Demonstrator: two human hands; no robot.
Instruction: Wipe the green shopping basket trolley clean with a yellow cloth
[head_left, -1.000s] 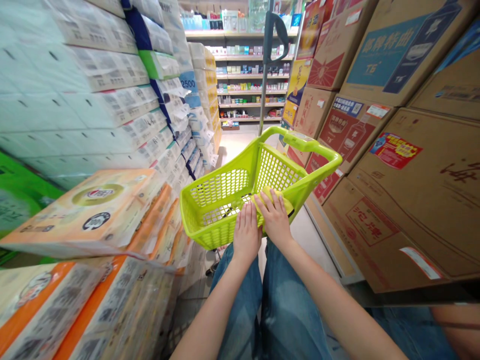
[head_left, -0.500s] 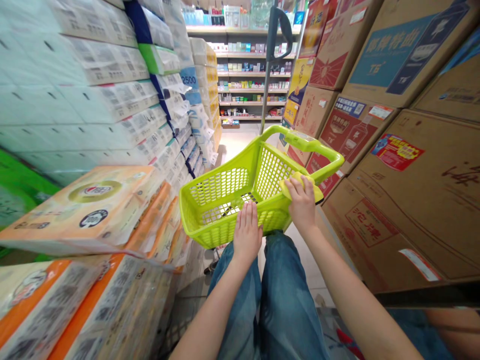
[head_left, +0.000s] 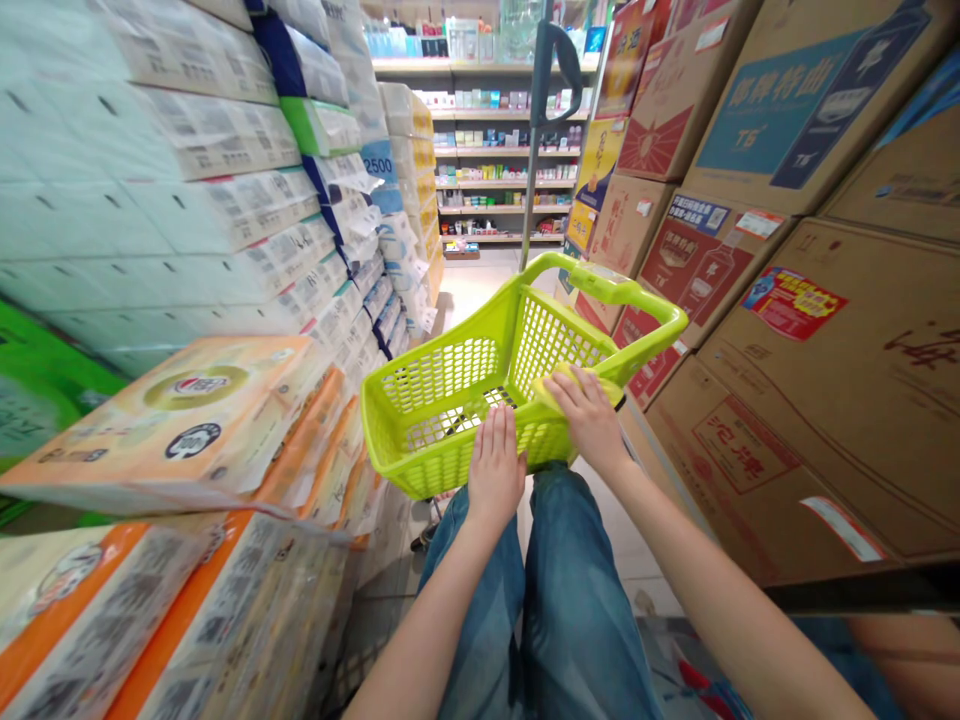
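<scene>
One yellow cloth (head_left: 611,391): under right hand (head_left: 592,420) | basket (head_left: 427,470): under left hand (head_left: 496,465)

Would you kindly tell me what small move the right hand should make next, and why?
I would probably slide the right hand with the yellow cloth along the basket rim toward the handle, since the cloth already lies on that rim and the left hand rests on the other side, out of the way.

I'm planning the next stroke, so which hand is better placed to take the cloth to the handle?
Probably the right hand: it is on the cloth and nearer the handle. The left hand rests on the basket, farther away, with no cloth visible.
</scene>
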